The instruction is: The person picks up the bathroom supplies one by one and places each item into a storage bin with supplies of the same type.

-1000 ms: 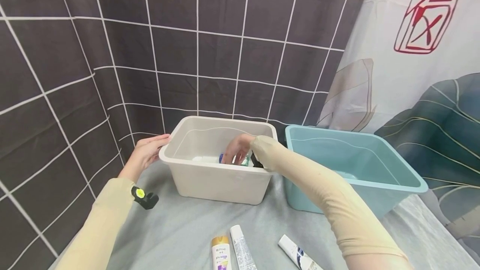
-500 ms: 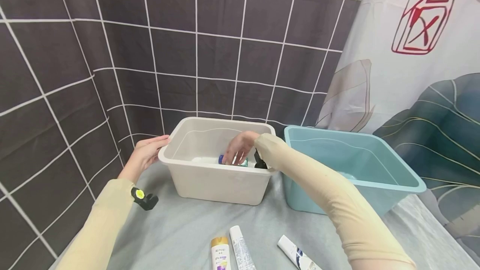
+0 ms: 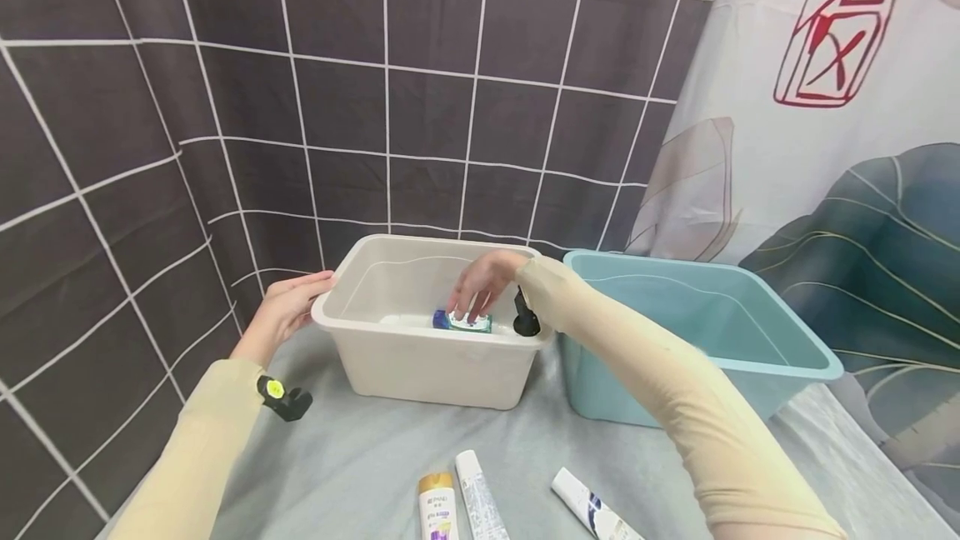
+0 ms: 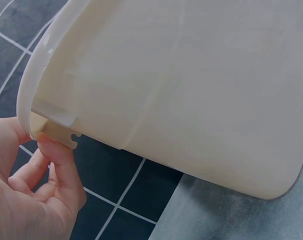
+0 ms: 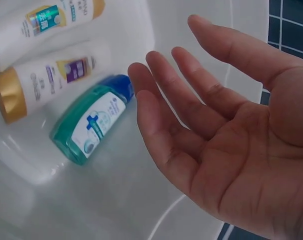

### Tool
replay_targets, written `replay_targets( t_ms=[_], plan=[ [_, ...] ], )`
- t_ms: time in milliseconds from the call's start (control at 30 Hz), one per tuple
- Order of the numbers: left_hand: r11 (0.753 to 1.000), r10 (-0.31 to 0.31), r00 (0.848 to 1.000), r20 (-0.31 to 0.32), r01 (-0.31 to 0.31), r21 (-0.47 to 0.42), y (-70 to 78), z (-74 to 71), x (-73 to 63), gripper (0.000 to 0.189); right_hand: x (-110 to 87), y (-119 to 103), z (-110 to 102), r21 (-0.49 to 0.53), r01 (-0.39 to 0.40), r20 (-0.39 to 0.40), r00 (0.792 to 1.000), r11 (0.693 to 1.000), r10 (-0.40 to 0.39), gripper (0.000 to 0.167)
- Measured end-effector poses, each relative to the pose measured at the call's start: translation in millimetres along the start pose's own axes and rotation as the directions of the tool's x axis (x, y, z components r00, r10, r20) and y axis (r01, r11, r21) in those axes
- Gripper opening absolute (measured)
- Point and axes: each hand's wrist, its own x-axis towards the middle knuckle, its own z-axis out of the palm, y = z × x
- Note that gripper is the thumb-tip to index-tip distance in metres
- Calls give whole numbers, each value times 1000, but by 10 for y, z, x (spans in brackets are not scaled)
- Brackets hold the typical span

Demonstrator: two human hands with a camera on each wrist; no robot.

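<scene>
My left hand (image 3: 288, 304) pinches the left rim of the cream plastic bin (image 3: 427, 369); in the left wrist view its thumb and fingers (image 4: 61, 160) meet at the lip. Inside that bin, my right hand (image 3: 486, 280) hovers with relaxed, parted fingers and nothing in them. Just below it in the head view lies a green bottle with a blue cap (image 3: 463, 322). The right wrist view shows this green bottle (image 5: 94, 120) on the bin floor, beside a white bottle with a gold cap (image 5: 56, 80) and another white bottle (image 5: 41, 27).
A blue-green bin (image 3: 690, 298) stands to the right of the cream one. On the grey cloth in front lie a gold-capped white bottle (image 3: 438, 511) and two white tubes, one upright in view (image 3: 482, 498) and one slanted (image 3: 596, 508). A dark checked curtain (image 3: 427, 115) hangs behind.
My right hand has come up a little off the green bottle, and more of that bottle shows. The left hand keeps its place on the rim.
</scene>
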Motion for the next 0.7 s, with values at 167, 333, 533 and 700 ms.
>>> replay_targets(
  t_ms=[167,333,533,700],
  plan=[
    [1000,-5,1000,-5,5,17,2,12,-2,63,-85,-26,-37,-14,13,-20,1000,1000,-13,44],
    [1000,-3,1000,-13,3,6,1,12,-6,62,-131,-59,-52,-20,22,-2,1000,1000,-22,46],
    [1000,-10,1000,-13,10,7,-5,26,-18,62,-199,-49,-15,-15,33,-17,999,999,-33,45],
    [1000,-12,1000,-11,12,16,-5,46,-31,61,-274,-37,18,13,45,-27,999,999,-45,44]
  ],
)
